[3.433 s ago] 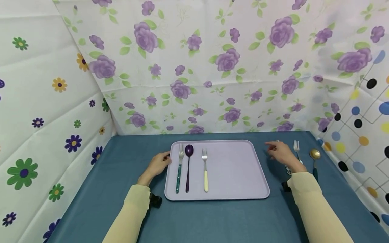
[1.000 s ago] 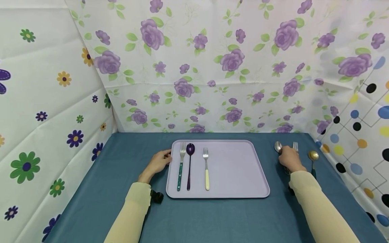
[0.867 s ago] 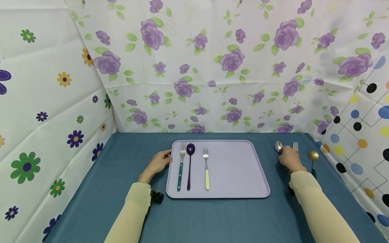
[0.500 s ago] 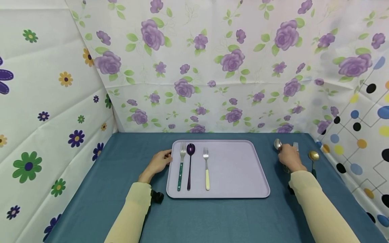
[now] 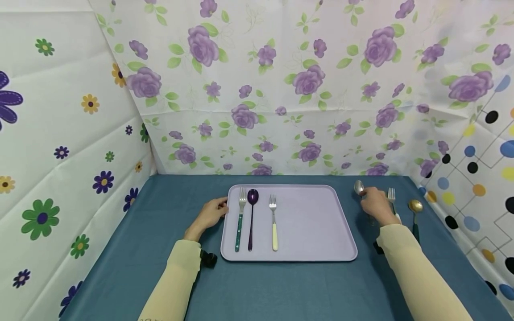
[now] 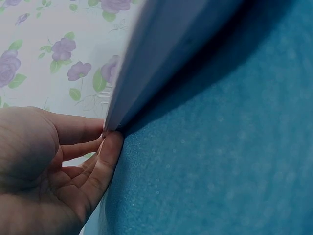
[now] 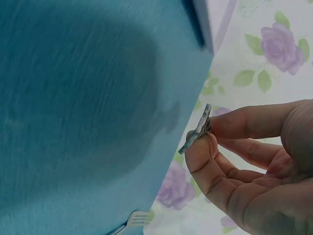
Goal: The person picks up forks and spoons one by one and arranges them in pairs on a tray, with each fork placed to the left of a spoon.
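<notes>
A pale lilac tray point(image 5: 313, 223) lies on the blue cloth. My left hand point(image 5: 209, 215) pinches its left rim, thumb and fingers meeting at the edge in the left wrist view. On the tray's left half are a green-handled fork point(image 5: 238, 227), a dark purple spoon point(image 5: 252, 196) and a yellow-handled fork point(image 5: 275, 234). Right of the tray, my right hand point(image 5: 377, 206) grips a silver spoon point(image 5: 358, 186) by its handle; the bowl pokes out past the fingers. In the right wrist view the handle's patterned end point(image 7: 197, 131) shows between thumb and fingertips.
Right of my right hand lie another fork point(image 5: 391, 195), partly hidden by the wrist, and a gold spoon point(image 5: 415, 206) with a dark green handle. A floral sheet point(image 5: 281, 98) hangs behind the table, with patterned sheets at both sides.
My right hand came down onto the silver spoon, then lifted it and shifted left toward the tray, uncovering more of the fork beside it. My left hand stays at the tray's rim.
</notes>
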The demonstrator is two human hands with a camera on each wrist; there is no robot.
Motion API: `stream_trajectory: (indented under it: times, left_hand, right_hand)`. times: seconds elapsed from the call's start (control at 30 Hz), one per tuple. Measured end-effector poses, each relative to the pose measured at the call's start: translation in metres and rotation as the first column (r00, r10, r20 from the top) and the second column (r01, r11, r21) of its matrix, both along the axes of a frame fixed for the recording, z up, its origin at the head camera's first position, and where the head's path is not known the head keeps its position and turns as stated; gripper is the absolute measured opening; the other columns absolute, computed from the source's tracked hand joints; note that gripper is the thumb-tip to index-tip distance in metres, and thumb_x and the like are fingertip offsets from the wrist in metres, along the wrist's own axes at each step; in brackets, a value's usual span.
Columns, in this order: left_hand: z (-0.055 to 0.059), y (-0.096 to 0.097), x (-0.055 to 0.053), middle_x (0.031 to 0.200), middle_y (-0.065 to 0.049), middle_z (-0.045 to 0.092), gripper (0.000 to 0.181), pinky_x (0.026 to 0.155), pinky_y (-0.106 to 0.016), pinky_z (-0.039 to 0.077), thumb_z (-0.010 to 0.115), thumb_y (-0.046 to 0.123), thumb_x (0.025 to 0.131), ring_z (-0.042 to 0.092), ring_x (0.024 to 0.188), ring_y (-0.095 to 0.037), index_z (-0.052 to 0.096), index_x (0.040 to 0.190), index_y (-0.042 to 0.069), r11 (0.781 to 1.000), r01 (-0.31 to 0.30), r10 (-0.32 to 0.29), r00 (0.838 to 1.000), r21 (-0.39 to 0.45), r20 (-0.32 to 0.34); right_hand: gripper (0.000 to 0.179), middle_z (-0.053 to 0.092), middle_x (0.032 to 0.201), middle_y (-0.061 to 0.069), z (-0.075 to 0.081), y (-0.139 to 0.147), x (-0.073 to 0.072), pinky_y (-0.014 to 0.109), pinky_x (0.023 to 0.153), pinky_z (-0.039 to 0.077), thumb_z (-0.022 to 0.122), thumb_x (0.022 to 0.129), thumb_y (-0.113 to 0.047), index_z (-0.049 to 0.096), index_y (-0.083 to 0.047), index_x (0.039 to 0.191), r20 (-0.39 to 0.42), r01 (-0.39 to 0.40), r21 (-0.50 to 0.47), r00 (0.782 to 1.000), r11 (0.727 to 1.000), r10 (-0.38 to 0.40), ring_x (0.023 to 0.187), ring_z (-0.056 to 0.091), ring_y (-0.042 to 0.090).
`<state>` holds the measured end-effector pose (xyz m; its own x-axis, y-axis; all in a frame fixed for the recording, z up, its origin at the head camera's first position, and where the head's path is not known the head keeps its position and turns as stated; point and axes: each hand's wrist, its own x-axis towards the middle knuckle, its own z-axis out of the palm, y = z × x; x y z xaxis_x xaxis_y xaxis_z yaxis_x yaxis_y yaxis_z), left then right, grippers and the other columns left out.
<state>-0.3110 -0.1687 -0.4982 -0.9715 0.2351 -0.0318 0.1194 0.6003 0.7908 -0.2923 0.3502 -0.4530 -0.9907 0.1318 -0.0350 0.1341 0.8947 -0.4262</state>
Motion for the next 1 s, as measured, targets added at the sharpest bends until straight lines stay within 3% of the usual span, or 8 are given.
stream_trajectory:
  times: [0.2,0.5,1.0]
  left_hand:
    - [0.0,0.0,0.001,0.111,-0.016,0.063,0.049,0.087,-0.042,0.055,0.055,0.005,0.106,0.063,0.099,-0.026,0.046,0.151,-0.01,1.0,-0.006,0.006,1.0,-0.001,0.004]
    - [0.002,0.001,0.002,0.109,-0.016,0.063,0.049,0.086,-0.041,0.055,0.055,0.006,0.105,0.063,0.097,-0.025,0.046,0.152,-0.009,1.0,-0.003,0.003,1.0,0.0,0.007]
    - [0.002,0.0,0.001,0.108,-0.015,0.063,0.049,0.085,-0.04,0.056,0.056,0.006,0.105,0.064,0.096,-0.024,0.047,0.151,-0.008,1.0,0.0,0.0,1.0,0.0,0.005]
  right_hand:
    - [0.046,0.055,0.132,0.041,0.003,-0.009,0.0,0.051,0.074,0.047,0.049,0.089,0.002,0.061,0.013,0.132,0.025,-0.022,-0.018,0.999,1.0,0.022,0.088,0.054,0.04]
    - [0.048,0.054,0.135,0.04,0.011,-0.026,-0.001,0.036,0.059,0.04,0.046,0.092,0.003,0.059,0.012,0.137,0.076,-0.031,-0.064,0.996,0.997,0.036,0.059,0.04,0.021]
    - [0.053,0.058,0.129,0.036,0.018,-0.054,0.0,0.03,0.05,0.035,0.043,0.089,0.007,0.058,0.011,0.139,0.081,-0.079,-0.124,0.993,0.989,0.09,0.047,0.03,0.011]
